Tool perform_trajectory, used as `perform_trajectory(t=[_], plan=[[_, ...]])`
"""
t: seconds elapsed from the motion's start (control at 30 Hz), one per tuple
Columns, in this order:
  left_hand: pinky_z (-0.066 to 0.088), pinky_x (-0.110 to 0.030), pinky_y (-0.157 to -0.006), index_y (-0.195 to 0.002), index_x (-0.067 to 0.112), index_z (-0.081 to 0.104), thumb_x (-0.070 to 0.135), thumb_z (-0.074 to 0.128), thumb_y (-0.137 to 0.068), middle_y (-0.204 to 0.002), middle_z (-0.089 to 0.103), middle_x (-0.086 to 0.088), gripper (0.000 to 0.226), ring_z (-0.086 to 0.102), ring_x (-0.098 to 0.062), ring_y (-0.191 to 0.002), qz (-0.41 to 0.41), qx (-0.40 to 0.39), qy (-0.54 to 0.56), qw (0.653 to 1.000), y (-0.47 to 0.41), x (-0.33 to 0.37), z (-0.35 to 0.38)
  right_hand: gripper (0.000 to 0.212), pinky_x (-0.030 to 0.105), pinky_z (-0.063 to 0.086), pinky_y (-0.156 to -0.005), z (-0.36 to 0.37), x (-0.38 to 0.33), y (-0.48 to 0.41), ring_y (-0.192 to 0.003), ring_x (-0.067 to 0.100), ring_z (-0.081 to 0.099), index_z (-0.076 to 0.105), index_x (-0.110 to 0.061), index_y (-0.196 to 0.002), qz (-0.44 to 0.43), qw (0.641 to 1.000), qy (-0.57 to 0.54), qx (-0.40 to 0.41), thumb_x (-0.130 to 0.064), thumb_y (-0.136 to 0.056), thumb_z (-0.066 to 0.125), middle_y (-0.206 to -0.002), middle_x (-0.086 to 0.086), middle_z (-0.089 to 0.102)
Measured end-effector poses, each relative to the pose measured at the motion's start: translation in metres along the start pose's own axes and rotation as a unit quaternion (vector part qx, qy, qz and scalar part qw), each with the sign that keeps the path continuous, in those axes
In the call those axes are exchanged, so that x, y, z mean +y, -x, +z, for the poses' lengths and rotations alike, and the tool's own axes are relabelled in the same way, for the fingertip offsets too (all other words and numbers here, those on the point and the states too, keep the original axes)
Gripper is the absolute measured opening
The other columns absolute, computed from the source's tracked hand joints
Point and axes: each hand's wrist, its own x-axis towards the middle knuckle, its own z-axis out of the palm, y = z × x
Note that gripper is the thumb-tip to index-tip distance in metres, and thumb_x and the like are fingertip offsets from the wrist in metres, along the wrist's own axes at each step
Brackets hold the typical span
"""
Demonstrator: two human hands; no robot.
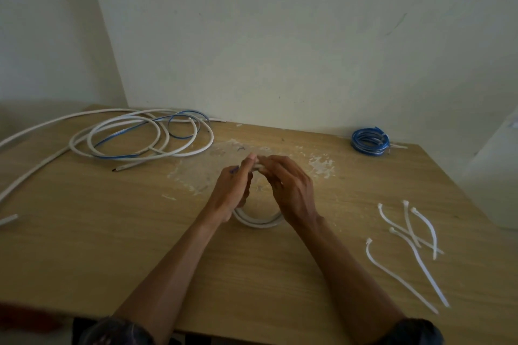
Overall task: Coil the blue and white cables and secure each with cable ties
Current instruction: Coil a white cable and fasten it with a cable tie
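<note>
Wooden counter (258, 274) against a pale wall. We hold a small white cable coil (259, 222) mid-counter, left hand (231, 193) and right hand (291, 190) fingers curled round its top. Far left: loose white and blue cables (182, 154). Far right: blue coil (370, 141). Near right: cable ties (412, 235).

Left hand (232, 190), right hand (290, 187) and forearms (173, 255) are bare, ending in dark fabric (112, 330).
</note>
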Motion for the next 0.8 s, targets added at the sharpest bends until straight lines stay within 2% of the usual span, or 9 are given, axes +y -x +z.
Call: perform_trajectory(t=[0.1, 0.13, 0.2, 0.3, 0.4, 0.53, 0.6, 0.7, 0.8], plan=[[0.016, -0.019, -0.042, -0.055, 0.026, 0.035, 0.050, 0.051, -0.099, -0.051, 0.023, 0.006, 0.053, 0.017, -0.011, -0.039, -0.046, 0.003, 0.043, 0.998, -0.002, 0.000, -0.002, 0.062, 0.024, 0.057, -0.076, -0.008, 0.004, 0.003, -0.099, 0.012, 0.066, 0.050, -0.013, -0.144, 0.117, 0.991, -0.067, -0.018, -0.049, -0.094, 0.059, -0.123, 0.006, 0.066], [0.015, -0.019, -0.041, -0.058, 0.025, 0.036, 0.048, 0.052, -0.099, -0.051, 0.023, 0.006, 0.050, 0.016, -0.011, -0.039, -0.063, 0.011, 0.057, 0.996, -0.004, 0.000, -0.004, 0.062, 0.026, 0.059, -0.076, -0.010, 0.005, 0.005, -0.098, 0.011, 0.065, 0.050, -0.014, -0.143, 0.136, 0.987, -0.077, -0.026, -0.050, -0.093, 0.059, -0.123, 0.005, 0.065], [0.016, -0.018, -0.039, -0.067, 0.022, 0.042, 0.043, 0.053, -0.100, -0.052, 0.026, 0.006, 0.041, 0.017, -0.010, -0.038, -0.080, 0.032, 0.093, 0.992, -0.006, 0.000, -0.006, 0.043, 0.036, 0.062, -0.068, -0.013, 0.008, 0.008, -0.088, 0.011, 0.068, 0.060, -0.015, -0.132, 0.130, 0.988, -0.082, -0.030, -0.042, -0.098, 0.059, -0.117, 0.003, 0.069], [0.018, -0.019, -0.041, -0.084, 0.019, 0.053, 0.033, 0.056, -0.102, -0.055, 0.034, 0.005, 0.023, 0.022, -0.010, -0.041, -0.013, 0.082, 0.080, 0.993, -0.005, 0.000, -0.006, 0.023, 0.039, 0.057, -0.053, -0.012, 0.009, 0.003, -0.064, 0.013, 0.065, 0.068, -0.015, -0.119, 0.095, 0.994, -0.048, -0.020, -0.027, -0.102, 0.059, -0.099, 0.001, 0.071], [0.018, -0.022, -0.045, -0.083, 0.018, 0.061, 0.028, 0.053, -0.103, -0.053, 0.035, 0.003, 0.024, 0.023, -0.012, -0.044, 0.037, 0.091, 0.047, 0.994, -0.004, -0.004, -0.006, 0.030, 0.035, 0.052, -0.049, -0.012, 0.006, 0.001, -0.059, 0.014, 0.057, 0.067, -0.016, -0.123, 0.073, 0.996, -0.028, -0.037, -0.031, -0.103, 0.050, -0.090, 0.001, 0.066], [0.020, -0.021, -0.044, -0.100, -0.003, 0.066, 0.022, 0.049, -0.104, -0.053, 0.032, 0.003, 0.031, 0.023, -0.012, -0.042, 0.050, 0.074, 0.034, 0.995, -0.004, -0.009, -0.001, 0.036, 0.033, 0.051, -0.053, -0.011, 0.012, 0.008, -0.064, 0.015, 0.056, 0.063, -0.020, -0.133, 0.080, 0.994, -0.012, -0.069, -0.032, -0.105, 0.044, -0.087, 0.000, 0.064], [0.021, -0.021, -0.043, -0.104, -0.008, 0.064, 0.020, 0.048, -0.104, -0.051, 0.032, 0.004, 0.033, 0.023, -0.011, -0.041, 0.059, 0.072, 0.030, 0.995, -0.004, -0.010, 0.002, 0.031, 0.027, 0.051, -0.058, -0.009, 0.010, 0.012, -0.068, 0.009, 0.059, 0.062, -0.020, -0.133, 0.134, 0.982, -0.105, -0.077, -0.027, -0.108, 0.045, -0.086, -0.006, 0.066], [0.024, -0.021, -0.042, -0.103, -0.013, 0.062, 0.020, 0.046, -0.105, -0.051, 0.034, 0.006, 0.037, 0.026, -0.011, -0.041, 0.081, 0.068, 0.007, 0.994, -0.003, -0.012, 0.004, 0.031, 0.025, 0.045, -0.052, -0.012, -0.004, 0.012, -0.057, 0.007, 0.052, 0.062, -0.019, -0.129, 0.252, 0.927, -0.266, -0.083, -0.026, -0.109, 0.040, -0.070, -0.011, 0.057], [0.025, -0.021, -0.044, -0.103, -0.010, 0.064, 0.022, 0.044, -0.106, -0.052, 0.037, 0.005, 0.038, 0.028, -0.010, -0.042, 0.098, 0.052, 0.006, 0.994, 0.002, -0.011, 0.008, 0.030, 0.023, 0.037, -0.045, -0.015, -0.007, 0.009, -0.048, 0.005, 0.044, 0.064, -0.021, -0.125, 0.235, 0.945, -0.224, -0.050, -0.033, -0.107, 0.042, -0.065, -0.007, 0.055]])
